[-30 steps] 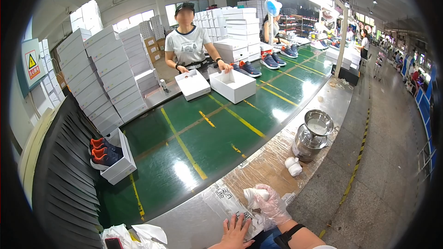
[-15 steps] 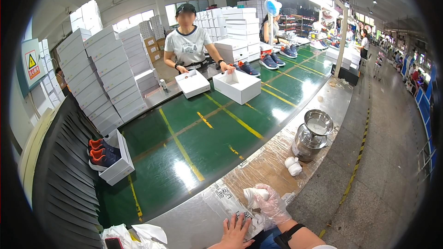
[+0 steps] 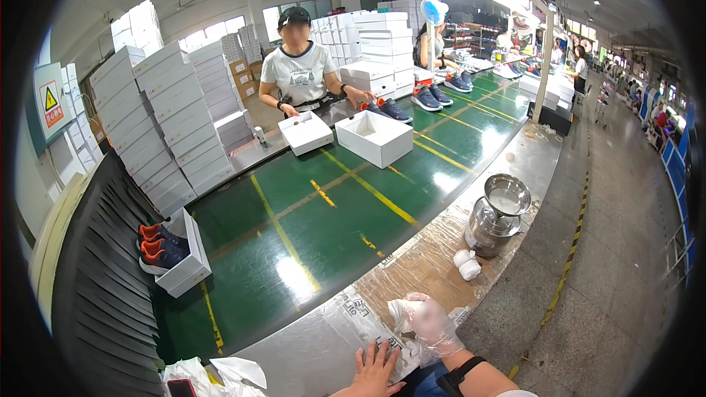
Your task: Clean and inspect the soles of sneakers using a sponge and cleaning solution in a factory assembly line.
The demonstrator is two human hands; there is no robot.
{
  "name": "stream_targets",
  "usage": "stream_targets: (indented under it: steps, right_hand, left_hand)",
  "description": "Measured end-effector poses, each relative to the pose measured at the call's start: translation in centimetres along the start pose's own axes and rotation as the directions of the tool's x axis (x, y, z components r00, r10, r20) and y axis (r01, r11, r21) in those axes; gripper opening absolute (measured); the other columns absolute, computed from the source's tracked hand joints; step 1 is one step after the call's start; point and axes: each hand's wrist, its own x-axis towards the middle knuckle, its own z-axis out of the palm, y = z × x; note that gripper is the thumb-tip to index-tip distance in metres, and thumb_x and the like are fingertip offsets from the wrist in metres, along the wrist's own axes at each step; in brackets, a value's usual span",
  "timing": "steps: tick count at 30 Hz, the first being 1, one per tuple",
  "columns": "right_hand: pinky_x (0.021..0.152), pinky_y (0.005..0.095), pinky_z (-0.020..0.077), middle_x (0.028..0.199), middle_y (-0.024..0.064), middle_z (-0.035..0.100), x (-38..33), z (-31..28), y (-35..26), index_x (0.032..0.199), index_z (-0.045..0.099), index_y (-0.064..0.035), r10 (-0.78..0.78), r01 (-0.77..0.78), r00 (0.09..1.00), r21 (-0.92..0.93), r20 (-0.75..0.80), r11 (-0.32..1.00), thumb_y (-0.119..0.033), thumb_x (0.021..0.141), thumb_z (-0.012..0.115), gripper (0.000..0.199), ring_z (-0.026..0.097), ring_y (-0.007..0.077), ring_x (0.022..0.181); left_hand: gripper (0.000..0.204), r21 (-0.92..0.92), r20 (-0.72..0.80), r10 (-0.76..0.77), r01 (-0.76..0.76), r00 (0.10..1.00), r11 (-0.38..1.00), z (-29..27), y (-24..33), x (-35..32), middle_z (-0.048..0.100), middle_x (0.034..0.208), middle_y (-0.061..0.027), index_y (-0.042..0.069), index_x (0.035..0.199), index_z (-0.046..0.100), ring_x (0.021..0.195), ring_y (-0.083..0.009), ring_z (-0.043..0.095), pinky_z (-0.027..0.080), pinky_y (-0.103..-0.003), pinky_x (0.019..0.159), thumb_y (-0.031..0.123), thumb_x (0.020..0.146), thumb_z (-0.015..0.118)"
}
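My left hand (image 3: 376, 372) is bare and lies with its fingers spread on the near bench edge. My right hand (image 3: 432, 329), in a clear plastic glove, is closed on a white cloth (image 3: 399, 312) that rests on the plastic-covered bench (image 3: 423, 272). Just beyond it lies a second bunched white cloth (image 3: 466, 265). Behind that stands a metal canister (image 3: 488, 226) with a round metal dish (image 3: 507, 195) on top. At the left, navy shoes with orange linings (image 3: 163, 251) stand at an open white shoebox (image 3: 193, 265) on the green conveyor belt (image 3: 243, 265).
Across the belt a person (image 3: 298, 73) handles a white box lid (image 3: 305, 134) beside an open white box (image 3: 375, 140) and navy shoes (image 3: 393, 109). Tall shoebox stacks (image 3: 173, 110) line the far side. Dark strip curtains (image 3: 95, 272) hang at left; a phone (image 3: 181, 388) lies near.
The belt's markings and the shoebox with shoes have shifted slightly left. The person opposite has moved a hand from the open box to the shoes behind it. My right hand has turned slightly.
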Motion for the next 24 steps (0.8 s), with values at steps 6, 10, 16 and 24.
stream_targets:
  steps: [6,10,16,24]
  right_hand:
    - [0.085,0.0290,0.0479,0.105,0.0100,0.063,0.2,-0.3,-0.6,0.114,0.057,-0.0012,0.003,-0.004,1.000,-0.038,-0.006,0.999,-0.013,0.085,0.068,0.034,0.060,0.0160,0.096]
    - [0.086,0.0297,0.0479,0.105,0.0105,0.064,0.2,-0.4,-0.5,0.112,0.058,-0.0010,-0.013,0.012,1.000,-0.039,-0.017,0.999,-0.014,0.084,0.068,0.033,0.060,0.0166,0.097]
    - [0.086,0.0297,0.0478,0.106,0.0106,0.064,0.1,-0.4,-1.7,0.113,0.057,-0.0011,0.014,-0.014,1.000,-0.030,-0.002,0.999,-0.015,0.085,0.068,0.033,0.060,0.0168,0.097]
    - [0.087,0.0294,0.0476,0.106,0.0106,0.063,0.3,-0.9,-0.6,0.113,0.057,-0.0010,0.024,-0.026,0.999,-0.075,-0.028,0.997,-0.015,0.085,0.068,0.033,0.059,0.0168,0.099]
  left_hand:
    - [0.098,0.000,0.001,0.001,-0.001,1.000,1.000,-0.1,0.1,0.2,0.015,0.151,-0.0256,0.005,0.145,0.027,0.140,-0.0469,0.009,0.009,-0.064,0.109,0.042,0.068,0.074]
    - [0.098,0.003,-0.001,0.007,-0.007,1.000,1.000,-0.1,0.3,0.3,0.015,0.151,-0.0256,0.005,0.145,0.026,0.139,-0.0470,0.009,0.010,-0.064,0.109,0.042,0.068,0.074]
    - [0.099,0.005,-0.013,0.010,-0.010,1.000,1.000,-0.1,0.4,0.2,0.015,0.151,-0.0256,0.004,0.145,0.026,0.139,-0.0471,0.010,0.010,-0.065,0.108,0.041,0.068,0.075]
    - [0.098,-0.006,0.001,0.012,-0.012,1.000,1.000,-0.1,0.7,0.8,0.016,0.151,-0.0254,0.004,0.145,0.025,0.139,-0.0474,0.011,0.011,-0.064,0.108,0.041,0.069,0.074]
